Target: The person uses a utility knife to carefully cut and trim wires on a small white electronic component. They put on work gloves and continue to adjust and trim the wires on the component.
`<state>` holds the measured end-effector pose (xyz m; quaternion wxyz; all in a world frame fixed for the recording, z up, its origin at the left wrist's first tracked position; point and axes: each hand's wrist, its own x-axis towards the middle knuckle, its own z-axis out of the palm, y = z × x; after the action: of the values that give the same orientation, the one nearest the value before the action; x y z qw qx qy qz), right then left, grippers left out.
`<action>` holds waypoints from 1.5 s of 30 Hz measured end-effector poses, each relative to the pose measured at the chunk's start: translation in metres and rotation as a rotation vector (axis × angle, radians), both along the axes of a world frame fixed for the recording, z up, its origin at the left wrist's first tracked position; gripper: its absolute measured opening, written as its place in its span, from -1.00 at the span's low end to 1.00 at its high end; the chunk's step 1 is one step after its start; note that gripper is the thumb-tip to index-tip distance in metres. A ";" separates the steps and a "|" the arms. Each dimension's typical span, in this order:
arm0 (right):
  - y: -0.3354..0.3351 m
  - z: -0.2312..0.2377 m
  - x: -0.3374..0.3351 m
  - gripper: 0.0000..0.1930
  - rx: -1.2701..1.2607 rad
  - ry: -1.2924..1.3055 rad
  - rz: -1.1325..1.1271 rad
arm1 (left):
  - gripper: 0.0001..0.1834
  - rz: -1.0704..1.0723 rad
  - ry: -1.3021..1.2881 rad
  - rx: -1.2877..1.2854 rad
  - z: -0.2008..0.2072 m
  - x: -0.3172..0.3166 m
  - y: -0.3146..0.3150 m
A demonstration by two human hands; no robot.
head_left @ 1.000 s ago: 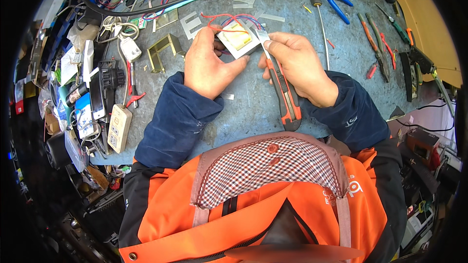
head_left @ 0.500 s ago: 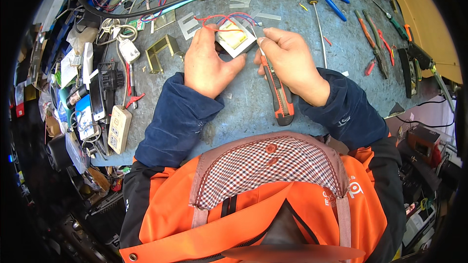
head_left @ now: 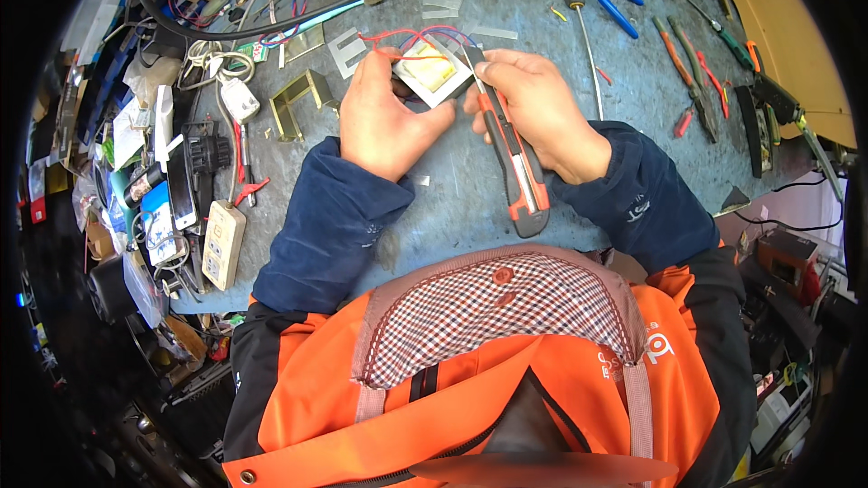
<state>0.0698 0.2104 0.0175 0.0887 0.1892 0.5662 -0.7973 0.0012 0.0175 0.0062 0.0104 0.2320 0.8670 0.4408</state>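
My left hand (head_left: pixel 389 117) is closed round a small transformer (head_left: pixel 437 75): a pale square body with a yellow-wrapped coil on top. Red wires (head_left: pixel 398 33) and blue ones loop out of its far side. In my right hand (head_left: pixel 533 104) is a red and black utility knife (head_left: pixel 514 158), its butt pointing toward me. The blade end meets the transformer's right edge; whether it cuts in I cannot tell. Thin E-shaped metal plates (head_left: pixel 346 51) lie just beyond my left hand. A brass-coloured metal bracket (head_left: pixel 301 101) rests to its left.
At the far right lie a long screwdriver (head_left: pixel 583 36), blue-handled pliers (head_left: pixel 615 2) and red-handled pliers (head_left: pixel 689 68). A beige power strip (head_left: pixel 222 244), a white plug adapter (head_left: pixel 240 100) and tangled cables crowd the left. A thick black cable (head_left: pixel 244 34) curves across the back.
The utility knife has rolled in my right hand, showing a different side, and its tip has shifted slightly left against the transformer. My left hand keeps its hold almost unmoved.
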 end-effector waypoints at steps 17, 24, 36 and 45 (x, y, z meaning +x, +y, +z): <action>0.004 0.000 0.003 -0.67 -0.016 -0.007 0.023 | -0.24 0.024 0.066 -0.032 -0.004 0.000 0.000; 0.002 0.003 0.003 -0.67 -0.003 -0.004 0.009 | -0.23 0.020 0.065 -0.035 -0.006 -0.001 -0.001; -0.008 -0.005 0.000 -0.67 0.083 0.099 0.026 | -0.20 0.016 0.151 -0.110 -0.007 -0.004 -0.001; -0.004 -0.005 -0.007 -0.74 0.186 0.164 0.078 | -0.19 -0.007 0.117 -0.102 -0.008 -0.006 -0.001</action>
<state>0.0633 0.2068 0.0130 0.0551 0.1087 0.6499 -0.7502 -0.0044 0.0166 -0.0013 -0.0269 0.2595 0.8866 0.3820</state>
